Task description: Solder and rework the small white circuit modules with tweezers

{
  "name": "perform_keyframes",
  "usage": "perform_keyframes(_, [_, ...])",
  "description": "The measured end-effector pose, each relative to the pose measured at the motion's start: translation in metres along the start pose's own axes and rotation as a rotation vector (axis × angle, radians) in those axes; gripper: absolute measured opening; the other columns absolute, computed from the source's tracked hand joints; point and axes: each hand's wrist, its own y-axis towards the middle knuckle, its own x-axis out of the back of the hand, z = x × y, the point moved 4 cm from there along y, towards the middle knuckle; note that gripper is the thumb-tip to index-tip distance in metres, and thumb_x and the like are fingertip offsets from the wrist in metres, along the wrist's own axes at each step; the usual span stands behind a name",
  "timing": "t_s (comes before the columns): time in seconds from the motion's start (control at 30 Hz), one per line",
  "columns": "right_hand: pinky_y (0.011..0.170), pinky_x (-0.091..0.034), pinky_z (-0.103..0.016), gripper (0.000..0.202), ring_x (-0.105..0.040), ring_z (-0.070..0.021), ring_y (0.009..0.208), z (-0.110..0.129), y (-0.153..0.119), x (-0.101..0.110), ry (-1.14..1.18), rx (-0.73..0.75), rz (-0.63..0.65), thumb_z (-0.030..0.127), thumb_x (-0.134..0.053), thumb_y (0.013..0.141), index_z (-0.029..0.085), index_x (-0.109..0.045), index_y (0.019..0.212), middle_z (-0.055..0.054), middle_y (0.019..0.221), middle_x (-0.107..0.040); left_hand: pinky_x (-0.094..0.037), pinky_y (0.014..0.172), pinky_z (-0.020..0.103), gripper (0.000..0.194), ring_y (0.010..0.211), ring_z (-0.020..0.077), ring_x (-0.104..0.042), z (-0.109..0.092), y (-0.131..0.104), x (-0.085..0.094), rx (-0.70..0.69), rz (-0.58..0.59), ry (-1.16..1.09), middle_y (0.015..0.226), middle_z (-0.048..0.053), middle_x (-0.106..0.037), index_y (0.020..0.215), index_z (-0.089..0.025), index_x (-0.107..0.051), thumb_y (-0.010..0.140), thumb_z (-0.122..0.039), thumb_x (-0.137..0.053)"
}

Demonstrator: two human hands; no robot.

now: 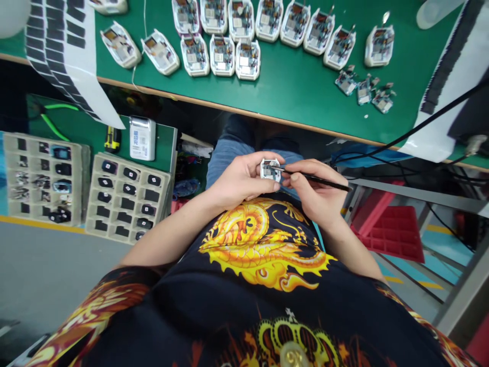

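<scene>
Our left fingers [268, 186] pinched a white casing [263, 168] over our lap [227, 150]; our right fingers [299, 180] pinched a dark tool [324, 181] angled in from three o'clock. A slipping tip could have scratched the casing's circuitry [270, 173], we judged, and a loosened pinch dropped it short of the table [282, 102] at twelve o'clock.

Item: small white case [270, 171], lower edge partly covered by my left hand's [246, 179] thumb; inner parts too small for me to identify.
Item: dark thin tool [324, 181], partly hidden by my right hand [319, 196]; tip indistinct.
Item: printed box [142, 140], lettering illegible to me.
Item: pale bottle [431, 14], cut off by the top edge.
Item: legs [233, 153], partly behind the shirt [214, 306].
</scene>
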Motion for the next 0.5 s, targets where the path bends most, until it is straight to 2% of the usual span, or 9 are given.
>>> perform_keyframes(0.1, [0.074, -0.072, -0.031, 0.009, -0.083, -0.0175, 0.079, 0.006, 0.008, 0.006, 0.083, -0.067, 0.122, 0.035, -0.089, 0.098, 0.029, -0.090, 0.104, -0.002, 0.097, -0.088, -0.018, 0.040, 0.020, 0.058, 0.041, -0.0004, -0.037, 0.002, -0.001, 0.002, 0.088, 0.108, -0.065, 0.081, -0.004, -0.073, 0.124, -0.017, -0.076, 0.073, -0.023, -0.102])
perform_keyframes(0.23, [0.064, -0.068, -0.026, 0.015, -0.081, -0.0144, 0.070, 0.008, 0.016, 0.015, 0.213, -0.176, 0.248, 0.039, -0.092, 0.096, 0.027, -0.091, 0.104, -0.002, 0.092, -0.087, -0.017, 0.041, 0.020, 0.057, 0.041, -0.0007, -0.037, 0.003, -0.002, 0.005, 0.184, 0.190, -0.081, 0.082, -0.002, -0.073, 0.125, -0.017, -0.080, 0.073, -0.025, -0.103])
perform_keyframes(0.3, [0.063, -0.067, -0.024, 0.015, -0.081, -0.0141, 0.070, 0.009, 0.018, 0.018, 0.252, -0.200, 0.283, 0.038, -0.093, 0.094, 0.026, -0.091, 0.103, -0.002, 0.089, -0.087, -0.026, 0.044, 0.018, 0.058, 0.045, 0.0015, -0.044, 0.004, -0.002, 0.006, 0.200, 0.205, -0.085, 0.081, -0.002, -0.073, 0.123, -0.017, -0.082, 0.070, -0.025, -0.104])
perform_keyframes(0.4, [0.063, -0.067, -0.022, 0.011, -0.081, -0.0131, 0.070, 0.011, 0.019, 0.020, 0.290, -0.188, 0.316, 0.033, -0.093, 0.095, 0.026, -0.092, 0.104, -0.002, 0.091, -0.087, -0.049, 0.061, 0.019, 0.058, 0.066, 0.0092, -0.067, 0.005, -0.001, 0.008, 0.206, 0.216, -0.118, 0.091, 0.003, -0.079, 0.117, -0.016, -0.085, 0.063, -0.023, -0.105])
perform_keyframes(0.5, [0.065, -0.067, -0.022, 0.010, -0.081, -0.0127, 0.073, 0.013, 0.020, 0.020, 0.302, -0.144, 0.337, 0.028, -0.091, 0.096, 0.026, -0.092, 0.106, -0.003, 0.095, -0.087, -0.056, 0.072, 0.019, 0.056, 0.078, 0.0129, -0.074, 0.006, 0.000, 0.008, 0.224, 0.232, -0.152, 0.099, 0.006, -0.084, 0.115, -0.016, -0.086, 0.062, -0.020, -0.104])
